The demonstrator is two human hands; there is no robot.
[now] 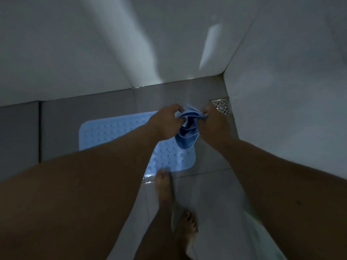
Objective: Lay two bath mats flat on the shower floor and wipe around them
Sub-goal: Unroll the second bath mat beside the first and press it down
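A light blue bath mat (112,132) with rows of small holes lies flat on the grey tiled shower floor (84,109), partly hidden by my left forearm. A second, clear mat (148,180) shows only as a glossy bumpy edge just in front of the blue one. Above the blue mat's right end I hold a bunched blue cloth (188,128) between both hands. My left hand (165,121) grips its left side and my right hand (214,122) pinches its right side. The cloth hangs down in folds between them.
White tiled walls (75,53) meet the floor at the back, and another wall (291,109) closes the right side. A metal drain grate (222,106) sits in the floor's far right corner. My bare feet (165,188) stand on the floor in front of the mat.
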